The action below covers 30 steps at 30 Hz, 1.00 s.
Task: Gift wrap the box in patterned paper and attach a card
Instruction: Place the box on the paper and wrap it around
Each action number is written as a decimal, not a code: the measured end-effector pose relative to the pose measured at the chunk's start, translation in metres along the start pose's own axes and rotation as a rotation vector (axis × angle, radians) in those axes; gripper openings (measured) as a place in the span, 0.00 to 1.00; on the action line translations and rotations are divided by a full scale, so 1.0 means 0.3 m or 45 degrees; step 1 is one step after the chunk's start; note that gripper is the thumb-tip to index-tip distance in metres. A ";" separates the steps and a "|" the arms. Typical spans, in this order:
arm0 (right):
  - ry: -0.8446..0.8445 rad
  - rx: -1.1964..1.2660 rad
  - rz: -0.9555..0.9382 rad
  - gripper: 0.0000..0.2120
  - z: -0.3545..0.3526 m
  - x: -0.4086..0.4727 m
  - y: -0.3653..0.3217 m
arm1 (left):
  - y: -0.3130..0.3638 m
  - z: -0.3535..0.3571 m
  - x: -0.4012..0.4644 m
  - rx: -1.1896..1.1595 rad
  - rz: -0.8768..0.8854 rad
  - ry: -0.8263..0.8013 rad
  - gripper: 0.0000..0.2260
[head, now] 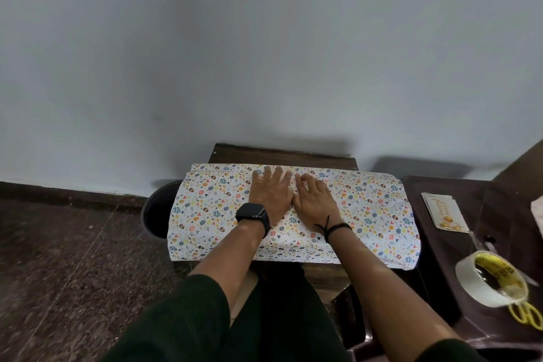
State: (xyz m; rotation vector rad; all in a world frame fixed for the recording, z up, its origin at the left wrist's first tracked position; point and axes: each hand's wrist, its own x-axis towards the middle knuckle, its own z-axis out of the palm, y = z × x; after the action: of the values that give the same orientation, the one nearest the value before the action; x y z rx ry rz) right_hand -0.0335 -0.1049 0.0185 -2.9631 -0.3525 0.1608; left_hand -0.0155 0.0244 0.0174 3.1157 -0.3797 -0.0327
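Since the patterned paper (367, 209) is draped over what I take to be the box, the box itself is fully hidden, so I can only guess at it from the raised shape under the sheet. The whole bundle sits on a small dark wooden desk (282, 154) against the wall, long axis running left to right, with paper hanging past the desk on both sides.

Both hands are flat on top of it, near the middle. The left hand (270, 191) has its fingers straight and spread, pressing the paper down, gripping nothing. The right hand (313, 198) is touching it side by side, also flat and pressing, fingers pointing toward the far edge. Looks like they're holding a seam or overlap down, though I can't actually see an edge there.

Here's the bit that matters for the next move: the tape roll (489, 278) is off to the right on a dark plastic stool (449, 244), nearer the person than the bundle is. So the right hand is clearly the closer one, and I'd guess the left keeps the paper pinned while it reaches.

The card (443, 211) lies on the same stool, further back, and yellow scissors (527, 314) peek out beside the tape.
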 end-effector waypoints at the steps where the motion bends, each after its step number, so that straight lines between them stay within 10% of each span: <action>1: -0.003 -0.024 -0.016 0.26 -0.001 -0.004 0.004 | -0.007 -0.004 -0.004 0.006 0.002 -0.018 0.24; 11: -0.131 -0.129 -0.022 0.29 -0.053 -0.050 0.004 | -0.009 -0.053 -0.009 0.040 -0.064 -0.244 0.23; 17: 0.208 -0.017 0.159 0.19 -0.040 -0.212 -0.037 | -0.099 -0.089 0.020 -0.104 0.019 -0.239 0.24; 30: 0.098 -0.106 0.162 0.35 0.083 -0.300 -0.047 | -0.242 -0.090 0.002 -0.021 -0.098 -0.197 0.29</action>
State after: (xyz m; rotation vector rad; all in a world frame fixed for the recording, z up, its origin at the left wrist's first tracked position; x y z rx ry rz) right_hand -0.1267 -0.1094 0.0044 -3.0639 -0.1647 0.0478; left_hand 0.0029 0.0946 0.0442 3.1191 -0.2592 -0.2765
